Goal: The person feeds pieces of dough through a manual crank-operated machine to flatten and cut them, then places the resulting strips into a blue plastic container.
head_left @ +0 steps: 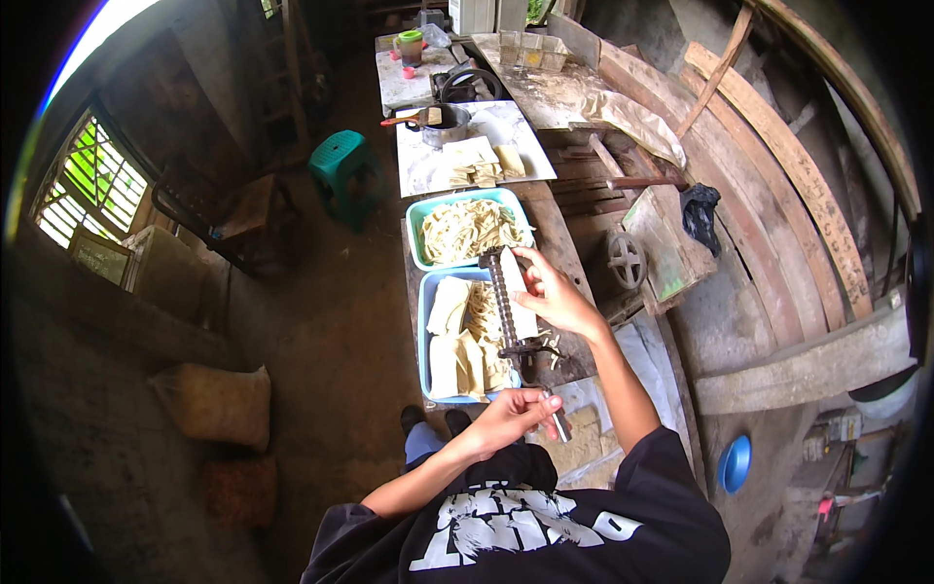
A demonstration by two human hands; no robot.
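A long ridged metal roller (pixel 503 302) is stood up over the desk (pixel 569 248), just above two blue trays. A pale flat sheet (pixel 519 304) is held against the roller by the right hand (pixel 550 292), with the fingers closed on the sheet's edge. The small handle (pixel 555 414) at the low end of the roller is pinched shut in the left hand (pixel 511 414). The two hands are kept well apart, one at the top and one at the bottom.

The near blue tray (pixel 424 341) is filled with pale square sheets and some cut strips. The far tray (pixel 416 229) is filled with a heap of thin pale strips. Behind it, a white board (pixel 418 170) is seen with more folded sheets (pixel 475 161) and a metal pot (pixel 449 125) on it. A green stool (pixel 341 161) is set on the floor to the left. A blue bowl (pixel 736 462) is seen low on the right.
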